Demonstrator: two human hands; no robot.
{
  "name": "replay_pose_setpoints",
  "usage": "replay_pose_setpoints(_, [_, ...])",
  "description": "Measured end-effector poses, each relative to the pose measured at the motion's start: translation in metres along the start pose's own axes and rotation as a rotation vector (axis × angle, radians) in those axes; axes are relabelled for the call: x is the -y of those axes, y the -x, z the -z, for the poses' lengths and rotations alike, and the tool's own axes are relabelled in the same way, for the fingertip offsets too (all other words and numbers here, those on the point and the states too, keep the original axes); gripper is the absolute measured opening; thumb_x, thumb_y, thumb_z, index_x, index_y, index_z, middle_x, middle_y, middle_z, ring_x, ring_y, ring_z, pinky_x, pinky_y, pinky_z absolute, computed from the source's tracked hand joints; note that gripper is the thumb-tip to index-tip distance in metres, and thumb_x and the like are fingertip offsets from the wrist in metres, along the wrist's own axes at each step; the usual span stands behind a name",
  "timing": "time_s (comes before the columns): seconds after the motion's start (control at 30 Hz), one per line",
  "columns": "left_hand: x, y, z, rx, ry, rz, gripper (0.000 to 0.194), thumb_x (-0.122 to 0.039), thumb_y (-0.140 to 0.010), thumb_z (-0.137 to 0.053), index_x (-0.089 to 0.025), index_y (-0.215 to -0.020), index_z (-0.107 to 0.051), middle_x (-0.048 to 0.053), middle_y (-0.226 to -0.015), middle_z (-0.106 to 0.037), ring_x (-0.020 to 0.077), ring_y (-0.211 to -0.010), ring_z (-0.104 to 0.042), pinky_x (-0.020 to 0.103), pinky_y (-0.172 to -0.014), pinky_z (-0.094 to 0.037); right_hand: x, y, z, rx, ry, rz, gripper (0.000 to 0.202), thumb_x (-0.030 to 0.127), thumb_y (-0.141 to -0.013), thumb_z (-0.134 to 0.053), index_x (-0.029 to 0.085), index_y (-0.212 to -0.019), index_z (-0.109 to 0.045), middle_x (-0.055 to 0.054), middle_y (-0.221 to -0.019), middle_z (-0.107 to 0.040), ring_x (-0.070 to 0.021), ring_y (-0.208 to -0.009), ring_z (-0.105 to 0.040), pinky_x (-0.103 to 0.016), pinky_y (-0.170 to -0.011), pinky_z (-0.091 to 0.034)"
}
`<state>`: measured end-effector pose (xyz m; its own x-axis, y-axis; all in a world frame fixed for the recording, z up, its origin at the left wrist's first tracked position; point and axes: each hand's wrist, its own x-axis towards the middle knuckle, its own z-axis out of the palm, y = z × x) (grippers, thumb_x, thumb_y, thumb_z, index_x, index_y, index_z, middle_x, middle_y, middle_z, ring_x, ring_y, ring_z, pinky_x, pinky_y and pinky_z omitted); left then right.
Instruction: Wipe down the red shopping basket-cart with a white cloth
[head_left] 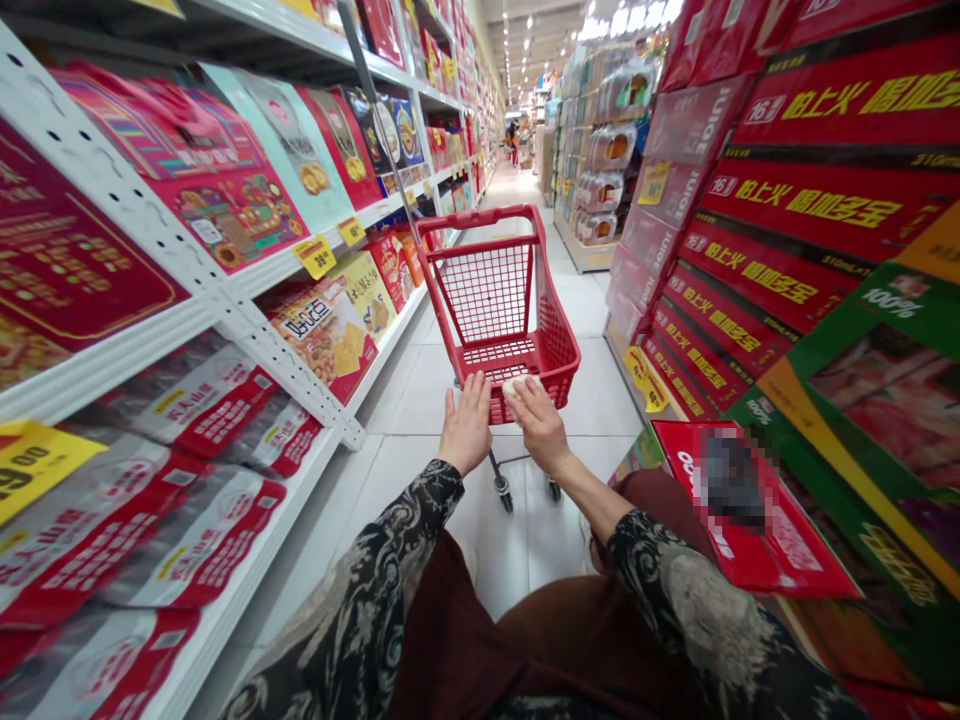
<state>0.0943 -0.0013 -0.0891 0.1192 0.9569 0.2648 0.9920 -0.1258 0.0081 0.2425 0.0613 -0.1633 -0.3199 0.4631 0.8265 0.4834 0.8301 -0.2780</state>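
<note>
A red plastic shopping cart (504, 352) with a mesh basket stands on the pale tiled floor in the middle of the view. My left hand (466, 425) lies against its near lower edge, fingers stretched out and pointing forward. Just to the right, my right hand (538, 420) presses a small white cloth (513, 386) against the same edge, with the cloth partly hidden under the fingers. The basket's mesh bottom shows, and dark wheels are visible below my hands.
White shelves (277, 262) with gift boxes and packs of bottles run along the left. Stacked red drink cartons (810, 215) and green boxes rise close on the right. Farther down the aisle stands a bottle display (604, 150), and distant people are small and blurred.
</note>
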Motion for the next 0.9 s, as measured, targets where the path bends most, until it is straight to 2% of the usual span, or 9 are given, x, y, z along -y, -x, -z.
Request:
replay_pose_setpoints(0.2, [-0.015,-0.01,-0.005,0.086,-0.019,-0.035,0.074,-0.011,-0.071,-0.043,-0.006,-0.142,-0.024,0.015,-0.153,-0.017,0.0255,-0.142,-0.013,0.054,-0.113,-0.015,-0.013,0.005,-0.003,0.04,-0.016,-0.017,0.038,0.011,-0.093,-0.04,0.023,-0.125,-0.056,-0.006,-0.135,-0.052,-0.0172,-0.138,-0.028,-0.044,-0.113,-0.03])
replay_pose_setpoints(0.37, [-0.013,-0.012,0.0,0.137,-0.004,-0.031,0.078,-0.01,-0.068,-0.046,-0.004,-0.142,-0.022,0.015,-0.153,-0.017,0.026,-0.143,-0.012,0.053,-0.114,-0.015,-0.024,0.03,-0.008,0.098,0.033,-0.037,0.038,0.009,-0.092,-0.041,0.02,-0.124,-0.057,-0.009,-0.134,-0.053,-0.0195,-0.137,-0.03,-0.046,-0.11,-0.034])
replay_pose_setpoints(0.5, [-0.006,-0.014,0.001,0.158,0.005,-0.019,0.08,-0.01,-0.067,-0.048,-0.004,-0.142,-0.022,0.017,-0.153,-0.018,0.0274,-0.142,-0.012,0.054,-0.113,-0.016,-0.035,0.049,0.002,0.158,0.053,-0.121,0.036,0.007,-0.09,-0.042,0.016,-0.119,-0.061,-0.013,-0.129,-0.057,-0.0221,-0.133,-0.037,-0.048,-0.107,-0.038])
replay_pose_setpoints(0.57, [-0.003,-0.015,0.001,0.157,0.006,-0.02,0.08,-0.011,-0.067,-0.048,-0.005,-0.142,-0.021,0.017,-0.153,-0.019,0.0279,-0.142,-0.012,0.055,-0.113,-0.017,-0.038,0.046,0.01,0.111,0.046,-0.161,0.038,0.008,-0.09,-0.041,0.017,-0.12,-0.06,-0.011,-0.131,-0.055,-0.0215,-0.134,-0.036,-0.048,-0.108,-0.038])
replay_pose_setpoints(0.7, [-0.007,-0.018,0.0,0.136,-0.018,0.024,0.077,-0.012,-0.068,-0.047,-0.004,-0.141,-0.023,0.019,-0.152,-0.02,0.0294,-0.142,-0.012,0.057,-0.112,-0.014,-0.04,0.016,0.021,-0.038,0.034,-0.209,0.041,0.01,-0.091,-0.037,0.022,-0.127,-0.055,-0.006,-0.14,-0.046,-0.0191,-0.138,-0.027,-0.047,-0.113,-0.03])
replay_pose_setpoints(0.8, [-0.018,-0.021,-0.001,0.117,-0.034,0.018,0.076,-0.013,-0.07,-0.046,-0.004,-0.142,-0.022,0.019,-0.153,-0.016,0.0294,-0.142,-0.01,0.059,-0.112,-0.014,-0.042,0.0,0.018,-0.031,0.014,-0.211,0.042,0.012,-0.092,-0.036,0.024,-0.128,-0.053,-0.004,-0.141,-0.045,-0.0182,-0.139,-0.024,-0.046,-0.115,-0.028])
replay_pose_setpoints(0.9, [-0.027,-0.024,-0.002,0.131,-0.038,-0.042,0.075,-0.012,-0.071,-0.043,-0.005,-0.143,-0.02,0.017,-0.154,-0.015,0.0283,-0.143,-0.009,0.059,-0.111,-0.015,-0.045,0.005,0.006,-0.009,0.004,-0.217,0.041,0.01,-0.091,-0.037,0.023,-0.126,-0.055,-0.004,-0.142,-0.043,-0.0181,-0.139,-0.024,-0.046,-0.115,-0.028])
